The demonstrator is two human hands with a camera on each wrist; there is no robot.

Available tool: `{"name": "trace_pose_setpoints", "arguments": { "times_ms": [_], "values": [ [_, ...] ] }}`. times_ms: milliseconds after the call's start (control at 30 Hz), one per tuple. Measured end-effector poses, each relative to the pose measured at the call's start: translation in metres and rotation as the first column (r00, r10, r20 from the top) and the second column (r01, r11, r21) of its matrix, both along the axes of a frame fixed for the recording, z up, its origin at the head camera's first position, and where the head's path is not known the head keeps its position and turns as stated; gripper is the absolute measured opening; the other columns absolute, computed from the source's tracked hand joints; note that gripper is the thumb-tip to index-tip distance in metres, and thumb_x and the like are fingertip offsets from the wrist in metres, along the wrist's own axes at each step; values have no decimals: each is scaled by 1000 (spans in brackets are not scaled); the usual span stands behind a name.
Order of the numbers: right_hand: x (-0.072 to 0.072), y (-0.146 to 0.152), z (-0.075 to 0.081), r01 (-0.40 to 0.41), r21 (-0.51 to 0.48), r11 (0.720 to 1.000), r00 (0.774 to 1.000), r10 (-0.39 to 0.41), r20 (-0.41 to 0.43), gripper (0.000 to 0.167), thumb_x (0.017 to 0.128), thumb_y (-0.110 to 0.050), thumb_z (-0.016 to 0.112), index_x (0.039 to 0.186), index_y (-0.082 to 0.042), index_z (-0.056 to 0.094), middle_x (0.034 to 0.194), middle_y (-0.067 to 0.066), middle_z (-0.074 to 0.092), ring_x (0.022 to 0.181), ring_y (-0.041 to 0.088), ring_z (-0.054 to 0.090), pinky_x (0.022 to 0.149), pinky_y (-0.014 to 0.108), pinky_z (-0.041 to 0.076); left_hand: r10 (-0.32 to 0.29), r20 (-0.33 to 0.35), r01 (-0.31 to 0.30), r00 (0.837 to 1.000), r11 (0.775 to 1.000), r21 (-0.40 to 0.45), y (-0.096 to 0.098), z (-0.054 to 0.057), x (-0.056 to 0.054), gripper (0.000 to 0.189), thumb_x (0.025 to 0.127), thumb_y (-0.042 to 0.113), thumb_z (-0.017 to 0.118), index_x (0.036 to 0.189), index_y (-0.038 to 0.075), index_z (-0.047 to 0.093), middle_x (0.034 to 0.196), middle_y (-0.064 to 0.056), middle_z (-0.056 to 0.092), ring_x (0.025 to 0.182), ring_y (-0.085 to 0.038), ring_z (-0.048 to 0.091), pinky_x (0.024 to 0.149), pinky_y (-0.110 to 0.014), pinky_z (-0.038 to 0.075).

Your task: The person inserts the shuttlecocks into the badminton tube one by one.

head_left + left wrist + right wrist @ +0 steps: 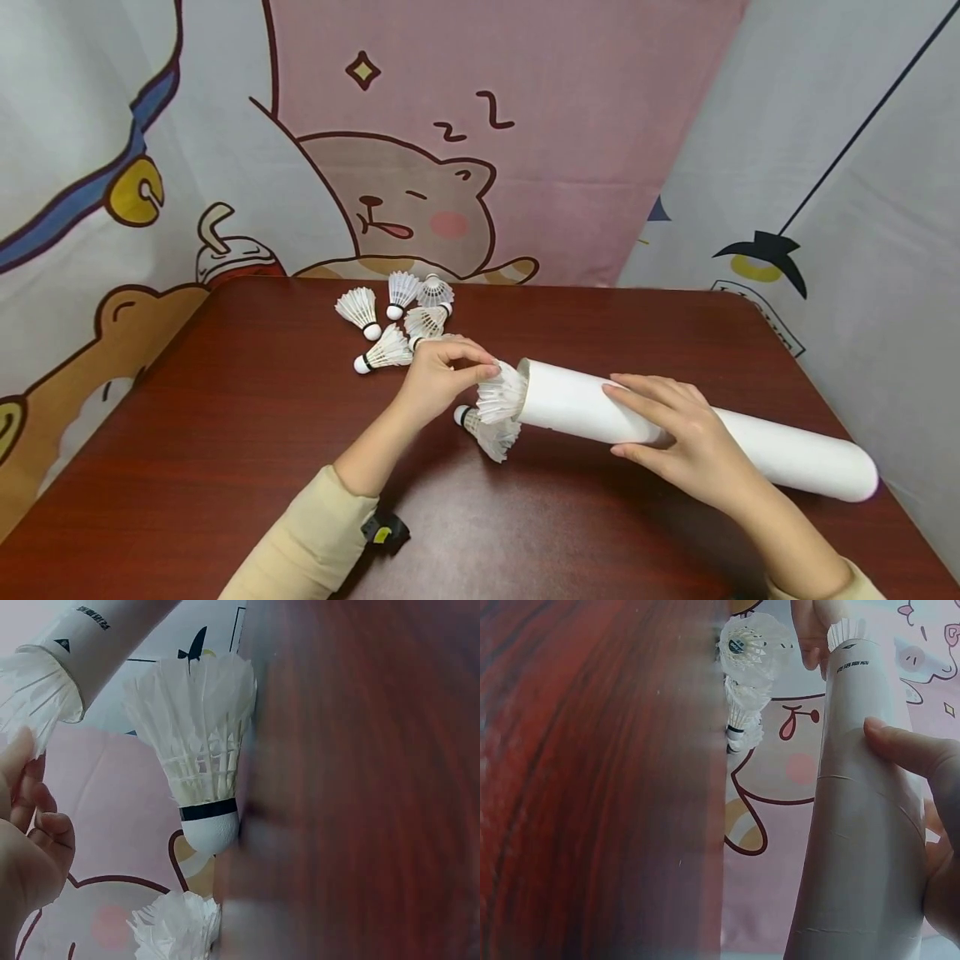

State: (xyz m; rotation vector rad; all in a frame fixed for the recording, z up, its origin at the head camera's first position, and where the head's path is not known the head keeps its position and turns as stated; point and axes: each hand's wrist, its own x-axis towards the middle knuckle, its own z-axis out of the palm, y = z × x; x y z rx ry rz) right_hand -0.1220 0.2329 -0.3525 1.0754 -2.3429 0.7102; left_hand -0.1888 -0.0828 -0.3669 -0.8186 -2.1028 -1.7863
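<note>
With thumb and fingertips, my left hand (442, 379) pinches the feather skirt of a white shuttlecock (501, 396). Its feathers stick out of the mouth of a long white tube (573, 402), while its cork end is hidden inside. My right hand (690, 433) holds the tube around its middle, thumb on the near side and fingers over the top, as the right wrist view also shows along the tube (862, 825). Just below the tube mouth, a loose shuttlecock (491, 433) lies on the table; it looms large in the left wrist view, black band and white cork (210, 834) downward.
Several more shuttlecocks (386, 350) lie in a loose group toward the back of the dark red wooden table (225, 433). Behind it hangs a cartoon-printed cloth (570, 150). The tube's closed far end (855, 471) reaches near the table's right edge.
</note>
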Motion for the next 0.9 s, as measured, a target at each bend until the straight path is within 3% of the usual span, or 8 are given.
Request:
{"name": "trace_pose_setpoints", "arguments": {
  "times_ms": [133, 333, 567, 900],
  "values": [
    [0, 1, -1, 7, 5, 1000, 1000, -7, 12, 61, 86, -56, 61, 131, -14, 61, 133, 2, 55, 115, 20, 50, 90, 34, 30, 11, 1, -11, 1000, 997, -78, -1, -4, 0, 7, 72, -4, 80, 76, -1, 75, 77, -10, 70, 73, -14, 57, 64, -29, 44],
    [0, 1, -2, -10, 13, 1000, 999, 9, 37, 61, 82, -50, 70, 131, -15, 60, 133, 3, 55, 117, 21, 49, 92, 30, 30, -41, 43, 47, 998, 989, -141, 1, -8, 3, 6, 74, 3, 81, 79, 4, 77, 76, 1, 69, 75, -13, 58, 67, -28, 44],
    [2, -1, -3, -6, 16, 1000, 999, 5, 53, 61, 83, -51, 69, 131, -16, 60, 133, 4, 56, 118, 22, 48, 93, 29, 29, -33, 65, 38, 997, 996, -86, 11, -6, 10, 6, 74, -1, 80, 78, 2, 76, 75, 0, 70, 76, -13, 61, 71, -27, 48],
    [2, -3, -4, -12, 20, 1000, 998, 11, 58, 62, 77, -41, 78, 131, -16, 61, 132, 3, 56, 117, 21, 48, 93, 29, 29, -7, 93, 11, 996, 999, -45, 24, -4, 18, 7, 73, -6, 78, 79, -3, 75, 77, -12, 70, 74, -14, 63, 65, -25, 51]
  ]
}}
